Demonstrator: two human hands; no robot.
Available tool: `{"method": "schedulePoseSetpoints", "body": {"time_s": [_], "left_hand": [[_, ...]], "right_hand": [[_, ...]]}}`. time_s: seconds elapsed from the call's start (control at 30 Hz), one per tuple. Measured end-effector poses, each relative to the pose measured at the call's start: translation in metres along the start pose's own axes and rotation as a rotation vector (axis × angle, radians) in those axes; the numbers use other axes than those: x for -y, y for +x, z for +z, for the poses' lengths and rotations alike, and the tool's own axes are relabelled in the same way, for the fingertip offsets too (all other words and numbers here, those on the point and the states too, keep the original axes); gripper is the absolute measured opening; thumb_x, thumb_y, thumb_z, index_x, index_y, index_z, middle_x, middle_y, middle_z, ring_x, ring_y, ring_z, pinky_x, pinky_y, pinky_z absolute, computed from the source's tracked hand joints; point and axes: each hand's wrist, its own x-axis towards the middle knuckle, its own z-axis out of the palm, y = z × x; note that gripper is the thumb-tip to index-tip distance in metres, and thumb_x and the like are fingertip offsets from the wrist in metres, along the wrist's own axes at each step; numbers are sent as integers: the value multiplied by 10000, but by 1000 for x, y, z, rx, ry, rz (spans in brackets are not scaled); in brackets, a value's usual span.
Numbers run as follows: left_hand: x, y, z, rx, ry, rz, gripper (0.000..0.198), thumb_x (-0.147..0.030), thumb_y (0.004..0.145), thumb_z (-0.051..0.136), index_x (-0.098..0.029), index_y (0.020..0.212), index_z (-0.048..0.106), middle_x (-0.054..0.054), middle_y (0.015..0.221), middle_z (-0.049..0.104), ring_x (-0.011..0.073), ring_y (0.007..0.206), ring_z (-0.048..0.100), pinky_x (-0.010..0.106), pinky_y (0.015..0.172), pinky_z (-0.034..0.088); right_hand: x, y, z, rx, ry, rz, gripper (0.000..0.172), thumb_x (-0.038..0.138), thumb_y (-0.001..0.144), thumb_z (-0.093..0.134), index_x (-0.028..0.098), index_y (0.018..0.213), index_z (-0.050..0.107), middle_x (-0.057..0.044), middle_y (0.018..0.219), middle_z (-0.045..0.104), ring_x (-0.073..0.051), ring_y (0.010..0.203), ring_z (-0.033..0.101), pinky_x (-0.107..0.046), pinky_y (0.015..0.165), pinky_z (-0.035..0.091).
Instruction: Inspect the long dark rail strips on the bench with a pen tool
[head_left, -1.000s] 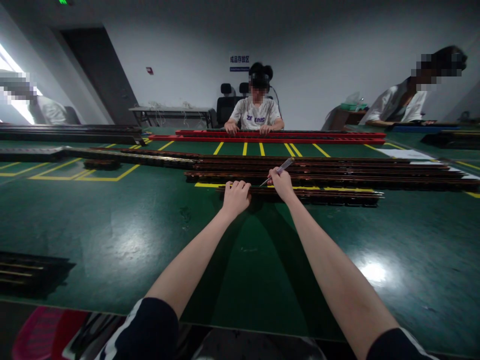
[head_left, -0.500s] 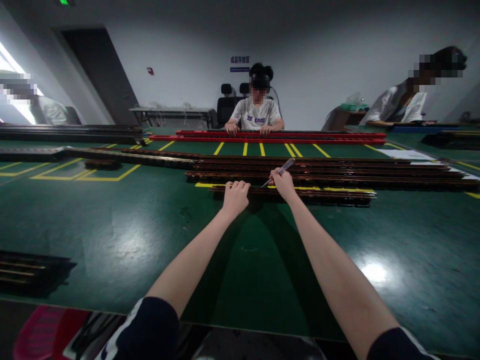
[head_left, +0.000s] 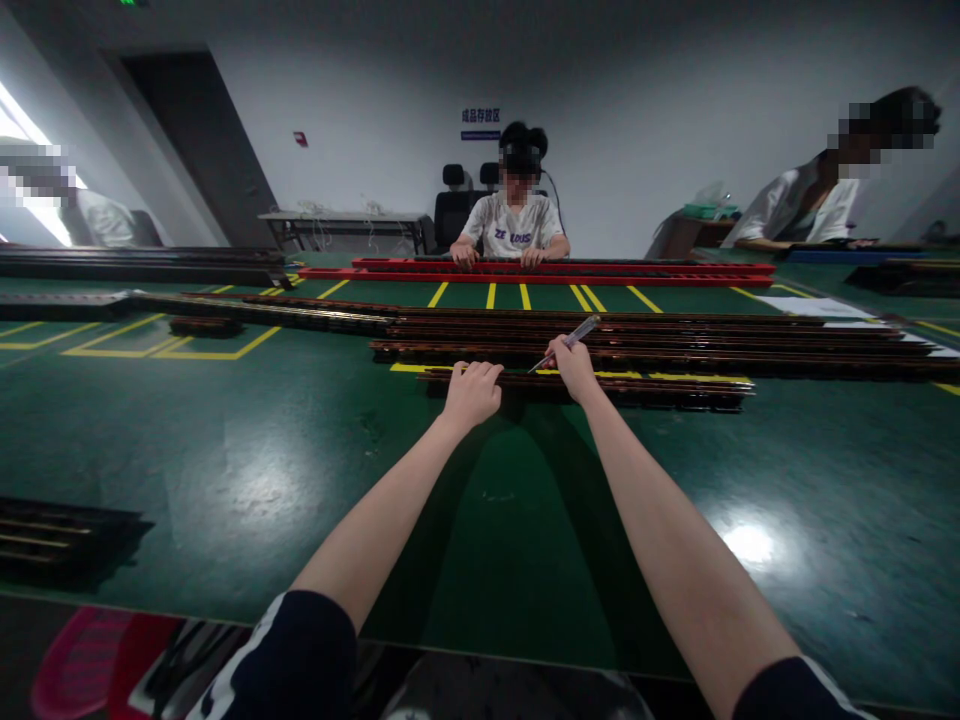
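Note:
A short bundle of dark, copper-edged strips (head_left: 675, 391) lies across the green table in front of me. My left hand (head_left: 474, 393) rests on its left part, fingers bent over the strips; whether they grip a strip is hidden. My right hand (head_left: 571, 366) is closed around a thin pen-like tool (head_left: 580, 331) with a clear handle. The tool slants down to the left, its narrow tip at the strips just right of my left hand. Right behind, a longer stack of similar strips (head_left: 750, 345) lies parallel.
Red rails (head_left: 637, 272) lie at the far side, where a person (head_left: 516, 225) rests both hands. Another person (head_left: 799, 205) sits at the far right, another at far left. More dark strips (head_left: 60, 538) lie at the near left edge of the green table (head_left: 225, 480).
My right hand and the tool have shifted slightly to the right along the strips. My left hand stays nearly in place.

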Motion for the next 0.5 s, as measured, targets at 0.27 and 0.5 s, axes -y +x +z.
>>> {"method": "schedulePoseSetpoints", "body": {"time_s": [0.27, 0.5], "left_hand": [[0, 0, 0, -19, -10, 12, 384, -273, 875, 409, -161, 1184, 609, 90, 1156, 677, 228, 1053, 597, 430, 993, 353], [-1, 0, -1, -25, -7, 20, 389, -344, 889, 400, -162, 1155, 619, 98, 1130, 679, 234, 1025, 602, 434, 976, 367]], "right_hand": [[-2, 2, -2, -43, 13, 1, 224, 209, 759, 505, 203, 539, 465, 67, 454, 413, -99, 484, 495, -233, 573, 462], [-4, 3, -3, -46, 18, -9, 227, 226, 762, 489, 207, 539, 455, 65, 472, 400, -96, 494, 486, -227, 574, 454]]}}
